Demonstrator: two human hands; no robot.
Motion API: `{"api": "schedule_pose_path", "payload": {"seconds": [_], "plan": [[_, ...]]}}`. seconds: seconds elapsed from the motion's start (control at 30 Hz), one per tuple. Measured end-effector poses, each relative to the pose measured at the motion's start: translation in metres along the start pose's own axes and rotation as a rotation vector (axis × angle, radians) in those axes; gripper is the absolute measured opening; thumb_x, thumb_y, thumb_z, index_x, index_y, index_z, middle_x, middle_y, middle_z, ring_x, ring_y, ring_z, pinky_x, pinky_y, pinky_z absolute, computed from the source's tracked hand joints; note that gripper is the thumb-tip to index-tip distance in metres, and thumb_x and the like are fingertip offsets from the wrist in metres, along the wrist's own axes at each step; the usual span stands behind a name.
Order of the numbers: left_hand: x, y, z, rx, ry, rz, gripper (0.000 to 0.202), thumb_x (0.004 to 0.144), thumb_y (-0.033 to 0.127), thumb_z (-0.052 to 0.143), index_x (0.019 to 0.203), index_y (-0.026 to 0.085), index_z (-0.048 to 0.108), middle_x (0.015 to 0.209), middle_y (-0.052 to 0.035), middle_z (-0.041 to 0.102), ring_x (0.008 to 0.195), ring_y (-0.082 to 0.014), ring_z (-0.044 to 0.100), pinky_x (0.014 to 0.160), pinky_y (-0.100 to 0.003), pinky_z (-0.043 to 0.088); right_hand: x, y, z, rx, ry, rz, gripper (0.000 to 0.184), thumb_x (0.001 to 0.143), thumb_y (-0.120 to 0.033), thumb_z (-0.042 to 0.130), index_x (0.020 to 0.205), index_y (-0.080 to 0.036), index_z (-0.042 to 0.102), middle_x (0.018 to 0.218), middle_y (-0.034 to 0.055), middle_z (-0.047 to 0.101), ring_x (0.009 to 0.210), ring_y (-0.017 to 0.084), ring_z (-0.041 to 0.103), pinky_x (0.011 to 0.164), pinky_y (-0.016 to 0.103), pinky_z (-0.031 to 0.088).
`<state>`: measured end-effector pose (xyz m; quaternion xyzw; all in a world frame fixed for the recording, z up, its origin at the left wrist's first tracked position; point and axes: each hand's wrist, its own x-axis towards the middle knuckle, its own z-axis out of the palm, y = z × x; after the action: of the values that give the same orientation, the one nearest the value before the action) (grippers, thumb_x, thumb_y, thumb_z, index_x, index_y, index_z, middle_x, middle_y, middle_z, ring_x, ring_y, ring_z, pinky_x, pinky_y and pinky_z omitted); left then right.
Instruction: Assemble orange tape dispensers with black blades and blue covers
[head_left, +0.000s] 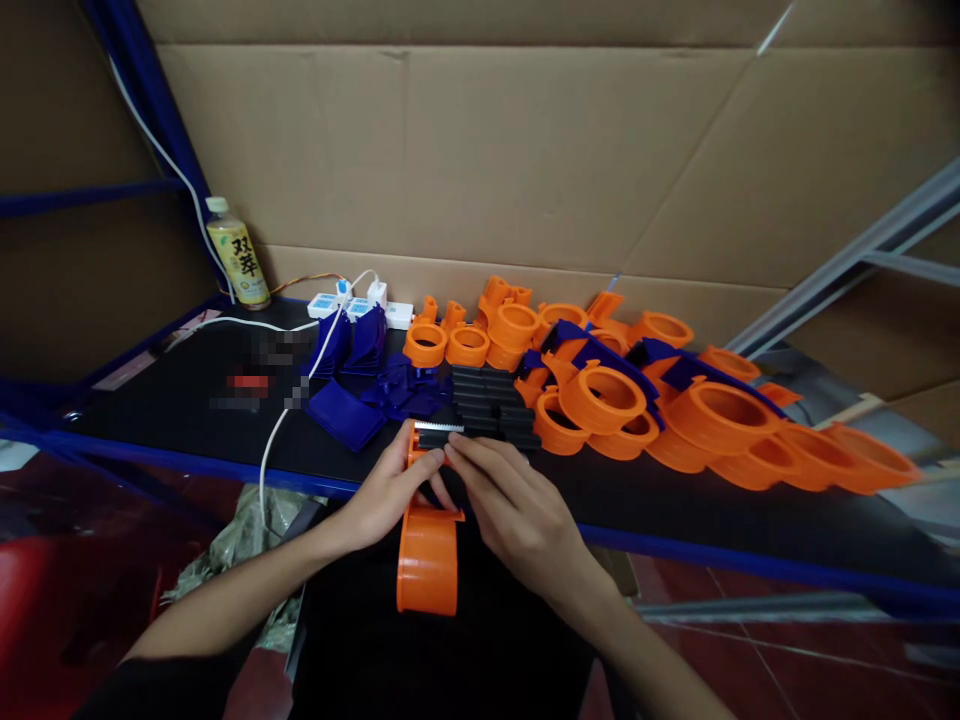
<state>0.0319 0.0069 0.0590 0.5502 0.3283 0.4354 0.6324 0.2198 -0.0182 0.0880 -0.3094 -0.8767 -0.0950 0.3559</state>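
Observation:
My left hand (386,492) grips an orange plastic tape-dispenser body (427,560) at the near edge of the black table (187,410). My right hand (517,505) pinches a black serrated cutter strip (439,434) against the top of that orange body, its fingers pressed together on it. Both hands touch each other over the part. Just behind them lies a stack of black strips (491,405).
A heap of orange dispenser bodies (675,410) covers the table's right half. Blue plastic pieces (360,385) lie left of centre. A white power strip (360,305) with a cable, and a drink bottle (238,255), stand at the back left. Cardboard walls the rear.

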Motion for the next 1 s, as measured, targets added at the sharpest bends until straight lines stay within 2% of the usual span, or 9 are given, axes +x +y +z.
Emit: {"api": "schedule_pose_path", "payload": {"seconds": [0.07,0.27,0.4,0.57,0.63,0.73,0.8,0.9,1.0], "plan": [[0.000,-0.001,-0.001,-0.014,0.011,-0.010,0.036,0.096,0.046,0.054,0.119,0.021,0.044,0.070,0.0028,0.067,0.061,-0.0171,0.071,0.052,-0.021,0.050,0.001,-0.001,0.000,-0.021,-0.014,-0.031,0.035,0.093,-0.002,0.055,0.126,-0.010,0.064,0.129,0.0166,0.067,0.120,0.028,0.062,0.101,0.046,0.057],[-0.004,0.000,-0.001,0.018,-0.028,-0.028,0.038,0.093,0.047,0.060,0.117,0.022,0.046,0.069,0.0030,0.067,0.061,-0.0162,0.070,0.053,-0.021,0.050,0.006,-0.006,-0.006,0.117,0.015,0.057,0.037,0.092,-0.005,0.058,0.126,-0.016,0.064,0.126,0.0133,0.068,0.111,0.025,0.066,0.095,0.044,0.060],[-0.003,0.001,-0.001,-0.148,-0.023,-0.040,0.037,0.092,0.044,0.060,0.117,0.022,0.046,0.069,0.0029,0.067,0.058,-0.0176,0.070,0.055,-0.025,0.054,0.005,-0.007,-0.012,0.172,0.008,0.048,0.040,0.092,-0.005,0.057,0.129,-0.021,0.064,0.130,0.0111,0.068,0.118,0.024,0.065,0.098,0.042,0.058],[-0.001,0.006,0.000,-0.216,-0.031,-0.062,0.035,0.089,0.045,0.063,0.108,0.021,0.046,0.088,-0.0066,0.075,0.054,-0.0186,0.071,0.048,-0.025,0.053,0.020,0.018,-0.012,0.222,0.117,0.208,0.031,0.097,-0.014,0.054,0.122,-0.025,0.069,0.115,0.0074,0.073,0.105,0.021,0.070,0.090,0.037,0.059],[-0.002,0.007,0.001,-0.189,-0.051,-0.061,0.036,0.089,0.046,0.063,0.107,0.021,0.045,0.092,-0.0094,0.076,0.055,-0.0192,0.072,0.047,-0.024,0.052,0.035,0.034,-0.007,0.153,0.019,0.270,0.026,0.098,-0.021,0.055,0.118,-0.023,0.070,0.110,0.0073,0.075,0.102,0.021,0.070,0.088,0.037,0.058],[-0.003,0.008,0.000,-0.168,-0.071,-0.069,0.034,0.091,0.048,0.060,0.105,0.022,0.044,0.090,-0.0099,0.077,0.054,-0.0190,0.072,0.045,-0.021,0.050,0.063,0.054,0.007,0.014,-0.296,0.278,0.029,0.098,-0.028,0.057,0.125,-0.023,0.068,0.119,0.0084,0.073,0.111,0.023,0.067,0.092,0.038,0.055],[-0.003,0.008,0.000,-0.173,-0.067,-0.072,0.034,0.092,0.049,0.059,0.104,0.022,0.042,0.089,-0.0095,0.077,0.053,-0.0188,0.072,0.044,-0.021,0.049,0.081,0.064,0.018,-0.093,-0.431,0.274,0.035,0.099,-0.029,0.057,0.132,-0.022,0.063,0.127,0.0097,0.069,0.119,0.024,0.063,0.098,0.038,0.052],[-0.003,0.008,0.000,-0.182,-0.061,-0.075,0.035,0.092,0.050,0.060,0.103,0.022,0.041,0.084,-0.0077,0.076,0.051,-0.0188,0.071,0.044,-0.021,0.049,0.103,0.074,0.034,-0.172,-0.500,0.261,0.039,0.099,-0.026,0.056,0.137,-0.021,0.060,0.134,0.0104,0.065,0.126,0.024,0.059,0.103,0.037,0.047],[-0.002,0.008,0.000,-0.191,-0.062,-0.076,0.036,0.091,0.051,0.060,0.102,0.022,0.042,0.084,-0.0069,0.076,0.049,-0.0186,0.070,0.044,-0.021,0.049,0.117,0.081,0.046,-0.195,-0.526,0.265,0.033,0.098,-0.021,0.055,0.129,-0.020,0.065,0.129,0.0118,0.068,0.121,0.024,0.062,0.099,0.033,0.048]]}}
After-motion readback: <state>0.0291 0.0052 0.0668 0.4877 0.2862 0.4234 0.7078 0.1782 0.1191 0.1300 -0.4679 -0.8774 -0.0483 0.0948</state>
